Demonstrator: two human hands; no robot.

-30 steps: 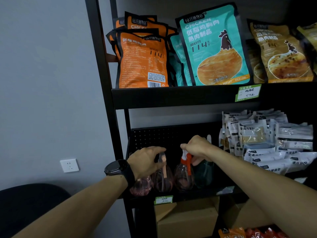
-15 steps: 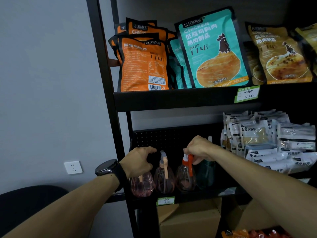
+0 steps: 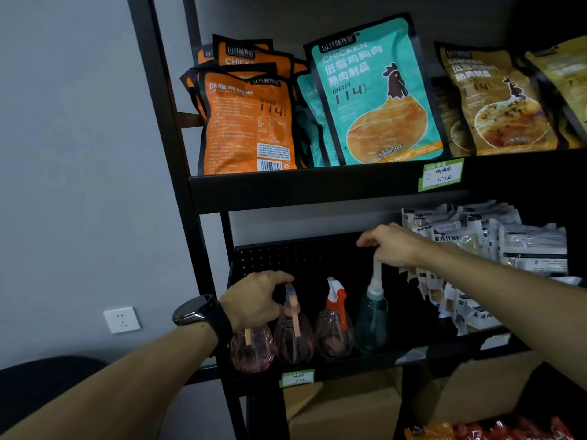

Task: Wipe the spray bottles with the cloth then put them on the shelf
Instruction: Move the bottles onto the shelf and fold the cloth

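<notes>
Several spray bottles stand in a row on the middle shelf (image 3: pixel 359 368). From the left they are a pink bottle (image 3: pixel 252 352), a second pink bottle (image 3: pixel 293 336), a clear bottle with a red and white head (image 3: pixel 333 331) and a teal bottle (image 3: pixel 371 319) with a tall white head. My left hand (image 3: pixel 254 300), a watch on its wrist, curls over the leftmost pink bottle's head and hides it; the thumb reaches toward the second bottle's head. My right hand (image 3: pixel 394 246) pinches the top of the teal bottle's white head. No cloth is in view.
Orange, teal and brown food pouches (image 3: pixel 374 96) fill the upper shelf. White packets (image 3: pixel 495 249) crowd the middle shelf right of the bottles. Cardboard boxes (image 3: pixel 343 408) sit below. A black upright post (image 3: pixel 165 122), a wall socket (image 3: pixel 121 319) and a dark chair (image 3: pixel 41 389) are at left.
My right hand left the red-headed bottle and moved right onto the teal bottle's head. My left hand shifted from the second pink bottle's head to over the leftmost one.
</notes>
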